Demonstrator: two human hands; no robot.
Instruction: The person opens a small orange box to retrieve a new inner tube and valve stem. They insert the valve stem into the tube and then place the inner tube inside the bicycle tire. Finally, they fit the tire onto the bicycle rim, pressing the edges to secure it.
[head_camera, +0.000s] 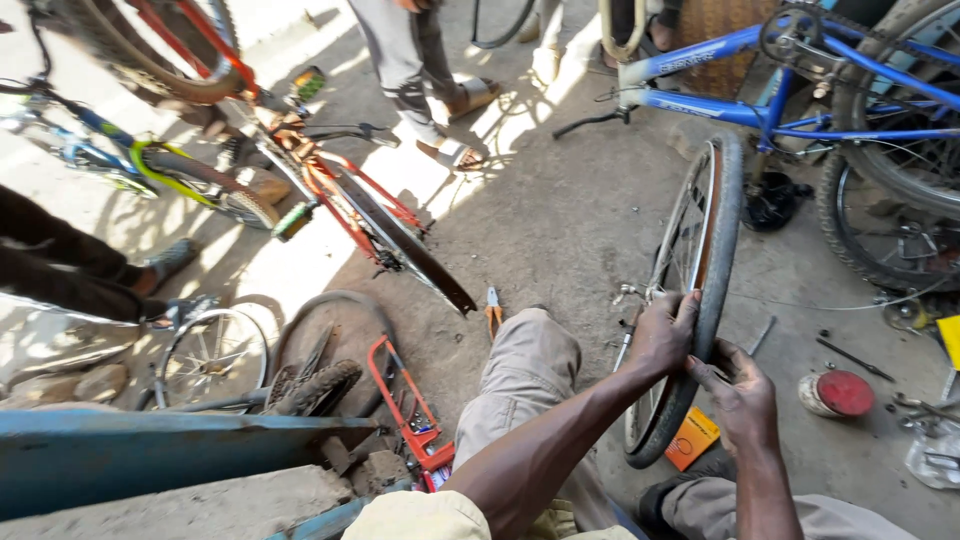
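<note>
Both hands on an upright bicycle wheel

The left hand (662, 335) fingers clench the wheel (690, 290) tyre; right hand (738, 392) fingers pinch its rim just below, above the orange box (692, 438).

Both hands (700, 365) gripping — (fingers curled).

Left hand (662, 335) fingertips hidden behind wheel (690, 300) tyre. Wheel's bottom hides part of orange packet (693, 437). Blue bike (800, 90) cut off top and right. Standing person (415, 60) cropped above knees. Small parts (925, 410) at right too tiny to tell.
</note>
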